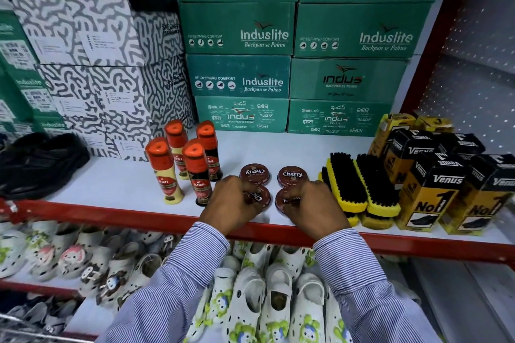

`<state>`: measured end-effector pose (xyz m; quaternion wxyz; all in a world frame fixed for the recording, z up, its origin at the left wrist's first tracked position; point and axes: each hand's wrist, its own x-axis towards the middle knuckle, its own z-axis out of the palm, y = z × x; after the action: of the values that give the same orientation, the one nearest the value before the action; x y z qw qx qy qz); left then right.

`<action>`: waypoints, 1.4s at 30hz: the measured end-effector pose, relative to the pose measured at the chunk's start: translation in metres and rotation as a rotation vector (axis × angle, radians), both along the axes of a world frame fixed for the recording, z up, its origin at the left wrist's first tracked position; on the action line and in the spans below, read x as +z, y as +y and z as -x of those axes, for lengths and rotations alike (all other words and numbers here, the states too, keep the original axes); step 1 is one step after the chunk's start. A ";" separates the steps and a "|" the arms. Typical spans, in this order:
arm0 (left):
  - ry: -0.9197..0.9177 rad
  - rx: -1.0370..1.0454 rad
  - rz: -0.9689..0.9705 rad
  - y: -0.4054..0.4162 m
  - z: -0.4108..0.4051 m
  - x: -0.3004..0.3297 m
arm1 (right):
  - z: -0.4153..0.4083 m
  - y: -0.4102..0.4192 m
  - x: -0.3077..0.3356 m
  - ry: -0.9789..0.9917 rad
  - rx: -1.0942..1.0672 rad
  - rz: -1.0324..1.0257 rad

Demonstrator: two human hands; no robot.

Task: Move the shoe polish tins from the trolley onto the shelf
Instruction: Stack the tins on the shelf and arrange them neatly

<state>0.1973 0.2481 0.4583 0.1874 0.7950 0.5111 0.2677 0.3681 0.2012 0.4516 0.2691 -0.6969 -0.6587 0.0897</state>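
- Nearest, two forearms in striped sleeves (195,273) reach up from the bottom edge, the wrists crossing the red front lip of the shelf (111,213).
- Under them, on the lower shelf, lie many white children's clogs (276,295) with green and pink prints; too many overlap to count.
- The left hand (231,202) is knuckles-up, fingers curled down over the near left tin (257,198), gripping it by the rim; most of the lid is covered.
- The right hand (315,205) mirrors it, fingers curled around the near right tin (284,200), which shows only at the hand's 9 o'clock side.
- Four brown shoe polish tins in all form a two-by-two square on the white shelf board: the far left tin (255,173) and the far right tin (292,175), both marked "Cherry", lie flat at 12 o'clock from each hand, touching or just beside the near pair.
- At 9 o'clock of the left hand stand four upright Kiwi bottles (195,172) with orange caps, clustered close.
- At 3 o'clock of the right hand lie yellow-backed brushes (359,184) with black bristles, two on top of at least two more.
- Further toward 3 o'clock stand black-and-yellow Venus boxes (429,189); at least six show.
- At far 9 o'clock a black shoe (39,161) rests on the shelf.
- Farthest back, eight green shoe boxes (239,78) are stacked in two columns of four, with patterned black-and-white boxes (111,44) piled to their 9 o'clock.
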 end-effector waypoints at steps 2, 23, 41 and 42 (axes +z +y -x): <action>0.016 -0.017 -0.001 0.000 0.000 0.000 | 0.000 0.000 0.001 0.000 0.005 0.002; 0.022 -0.047 0.013 0.005 -0.001 -0.004 | -0.005 0.005 -0.002 0.021 -0.010 0.005; 0.010 0.066 0.033 0.059 -0.030 -0.001 | -0.014 0.060 0.012 0.092 -0.091 0.030; 0.016 0.068 0.032 0.063 -0.030 -0.004 | -0.014 0.062 0.011 0.081 -0.085 0.036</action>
<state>0.2273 0.3109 0.4547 0.1869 0.7762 0.5434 0.2594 0.3822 0.2636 0.4622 0.2864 -0.7248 -0.6154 0.1179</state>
